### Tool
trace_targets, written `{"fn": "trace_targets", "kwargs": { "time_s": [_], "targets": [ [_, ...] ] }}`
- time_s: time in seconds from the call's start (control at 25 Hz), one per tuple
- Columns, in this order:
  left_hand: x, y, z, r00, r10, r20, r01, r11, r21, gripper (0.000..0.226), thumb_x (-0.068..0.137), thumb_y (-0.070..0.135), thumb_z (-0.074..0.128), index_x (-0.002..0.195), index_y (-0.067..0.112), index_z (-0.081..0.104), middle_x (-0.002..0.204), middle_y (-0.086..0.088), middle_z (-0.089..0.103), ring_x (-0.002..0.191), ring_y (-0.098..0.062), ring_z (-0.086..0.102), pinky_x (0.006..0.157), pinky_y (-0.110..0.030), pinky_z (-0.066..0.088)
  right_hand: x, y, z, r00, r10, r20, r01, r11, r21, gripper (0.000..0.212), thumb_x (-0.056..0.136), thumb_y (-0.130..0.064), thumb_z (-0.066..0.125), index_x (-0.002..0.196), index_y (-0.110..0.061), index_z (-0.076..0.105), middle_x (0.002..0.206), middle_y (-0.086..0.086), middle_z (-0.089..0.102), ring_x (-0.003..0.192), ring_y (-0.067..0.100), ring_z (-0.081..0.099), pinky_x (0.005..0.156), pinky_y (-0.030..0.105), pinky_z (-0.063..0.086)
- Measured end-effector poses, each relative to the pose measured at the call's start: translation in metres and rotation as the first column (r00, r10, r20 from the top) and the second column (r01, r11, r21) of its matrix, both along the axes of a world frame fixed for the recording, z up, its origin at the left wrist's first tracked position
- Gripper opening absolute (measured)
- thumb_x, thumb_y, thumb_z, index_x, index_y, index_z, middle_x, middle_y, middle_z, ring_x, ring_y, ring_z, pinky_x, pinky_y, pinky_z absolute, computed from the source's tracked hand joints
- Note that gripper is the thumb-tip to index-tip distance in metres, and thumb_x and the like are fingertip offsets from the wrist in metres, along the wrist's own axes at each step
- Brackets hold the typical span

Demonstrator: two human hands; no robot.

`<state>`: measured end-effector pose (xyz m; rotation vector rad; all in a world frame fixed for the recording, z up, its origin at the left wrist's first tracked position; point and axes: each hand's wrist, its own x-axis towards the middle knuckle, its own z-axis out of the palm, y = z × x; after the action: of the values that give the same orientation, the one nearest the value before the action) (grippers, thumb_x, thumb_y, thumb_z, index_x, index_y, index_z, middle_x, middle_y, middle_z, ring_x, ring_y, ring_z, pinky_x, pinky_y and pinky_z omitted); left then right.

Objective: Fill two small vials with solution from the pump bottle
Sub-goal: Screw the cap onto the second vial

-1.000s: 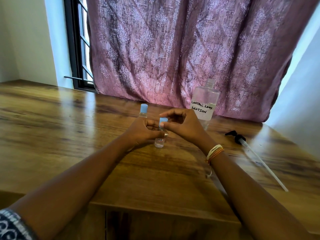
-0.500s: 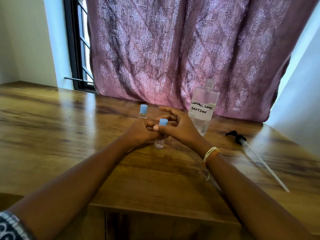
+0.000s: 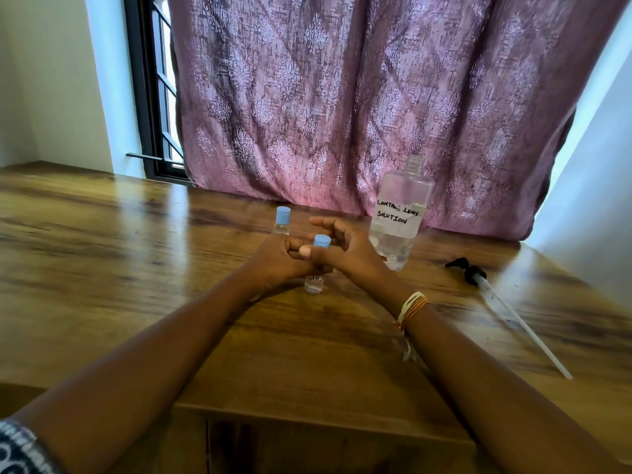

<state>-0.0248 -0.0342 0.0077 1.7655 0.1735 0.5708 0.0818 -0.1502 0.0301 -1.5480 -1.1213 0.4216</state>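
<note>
The left hand (image 3: pixel 278 265) has its fingers curled round the body of the near vial (image 3: pixel 316 268), which stands upright on the wooden table (image 3: pixel 102 268) with its blue cap (image 3: pixel 322 241) on; a small label with digits I cannot read fully sits low on its clear body, and clear liquid shows near its base. The right hand (image 3: pixel 345 249) meets it from the other side, its thumb pressed against the vial just under the cap and its fingers loosely spread, bent past the cap rather than wrapped around it. A bundle of pale and orange threads (image 3: pixel 412 307) circles the right wrist. Just behind and left of the near vial stands the second vial (image 3: pixel 282 222), also upright and blue-capped, its clear body partly hidden by the left hand; how full it is I cannot tell. To the right of the near vial, close behind the right hand, stands the large clear bottle (image 3: pixel 400 217), its neck uncapped, hand-lettered "CONTACT LENS SOLUTION", with clear liquid in its lower part. Further right of that bottle, well apart from the vial, the black pump head with its long white dip tube (image 3: pixel 513 313) lies flat on the table. Behind everything hangs a mauve patterned curtain (image 3: pixel 342 97)
</note>
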Motion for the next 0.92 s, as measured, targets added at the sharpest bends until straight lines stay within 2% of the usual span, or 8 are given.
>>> {"fn": "trace_targets", "kwargs": {
  "time_s": [0.08,0.16,0.24,0.36,0.44,0.56,0.72,0.92],
  "targets": [
    [0.000,0.001,0.000,1.000,-0.007,-0.016,0.006,0.999,-0.040,0.021,0.074,-0.001,0.075,0.093,0.008,0.071,0.075,0.004,0.076,0.074,-0.006,0.073,0.063,-0.016,0.055,0.003,-0.003,0.005,0.993,0.111,-0.034,-0.111,0.994,0.015,0.052,0.084,0.000,0.067,0.133,-0.006,0.051,0.126,0.016,0.065,0.114,0.026,0.065,0.094,0.034,0.055],
    [0.002,0.002,-0.001,1.000,-0.003,-0.028,0.002,0.999,-0.040,0.027,0.073,0.002,0.077,0.100,0.003,0.071,0.085,-0.002,0.077,0.079,-0.011,0.074,0.067,-0.019,0.057,0.009,-0.006,0.010,0.996,0.093,-0.001,-0.093,0.995,0.026,0.046,0.086,0.009,0.061,0.129,-0.002,0.054,0.117,0.021,0.069,0.107,0.027,0.068,0.094,0.036,0.055],
    [0.003,0.002,-0.001,0.999,0.013,-0.029,-0.013,1.000,-0.011,0.030,0.073,0.004,0.078,0.101,0.002,0.071,0.088,-0.005,0.077,0.080,-0.012,0.073,0.067,-0.019,0.056,0.009,-0.006,0.011,0.998,-0.011,0.068,0.008,0.999,0.044,0.043,0.079,0.001,0.074,0.120,-0.007,0.061,0.098,0.015,0.073,0.090,0.019,0.071,0.087,0.031,0.058],
    [0.001,0.000,0.000,1.000,0.017,-0.026,-0.017,1.000,-0.001,0.018,0.075,0.001,0.076,0.091,0.005,0.072,0.074,0.002,0.076,0.070,-0.005,0.072,0.060,-0.013,0.052,0.004,-0.002,0.006,0.991,-0.100,0.092,0.097,0.995,0.030,0.047,0.070,-0.013,0.085,0.113,-0.012,0.066,0.077,0.002,0.063,0.072,0.007,0.063,0.070,0.020,0.054],
    [0.001,0.001,-0.001,1.000,0.002,-0.024,-0.003,1.000,-0.017,0.016,0.075,-0.002,0.074,0.089,0.007,0.071,0.071,0.003,0.076,0.069,-0.005,0.072,0.060,-0.014,0.053,0.005,-0.002,0.006,0.996,-0.057,0.067,0.057,0.998,0.004,0.049,0.075,-0.012,0.081,0.119,-0.014,0.062,0.090,0.005,0.063,0.083,0.008,0.063,0.074,0.019,0.054],
    [0.002,0.001,-0.002,1.000,0.003,-0.027,-0.004,0.999,-0.051,0.028,0.074,0.000,0.076,0.101,-0.002,0.070,0.090,-0.010,0.076,0.080,-0.015,0.073,0.069,-0.023,0.059,0.009,-0.009,0.014,0.987,0.155,-0.035,-0.154,0.988,0.011,0.046,0.086,0.011,0.059,0.129,-0.003,0.053,0.120,0.013,0.064,0.102,0.014,0.066,0.087,0.023,0.056],
    [0.004,-0.002,-0.002,1.000,0.002,-0.028,-0.004,0.998,-0.062,0.025,0.074,-0.001,0.076,0.098,-0.003,0.070,0.082,-0.004,0.076,0.074,-0.012,0.073,0.064,-0.020,0.057,0.011,-0.013,0.020,0.992,0.109,0.057,-0.109,0.994,0.003,0.036,0.084,0.011,0.063,0.118,0.001,0.062,0.112,0.020,0.070,0.091,0.010,0.072,0.084,0.023,0.058],
    [0.008,0.000,-0.004,0.998,0.050,-0.035,-0.051,0.998,-0.033,0.024,0.074,0.002,0.077,0.097,0.002,0.073,0.088,-0.009,0.077,0.079,-0.014,0.073,0.073,-0.025,0.059,0.008,-0.009,0.018,0.989,-0.035,0.143,0.028,0.998,0.051,0.029,0.078,0.003,0.075,0.106,0.001,0.070,0.100,0.018,0.074,0.077,0.000,0.072,0.074,0.016,0.058]
  ]
}}
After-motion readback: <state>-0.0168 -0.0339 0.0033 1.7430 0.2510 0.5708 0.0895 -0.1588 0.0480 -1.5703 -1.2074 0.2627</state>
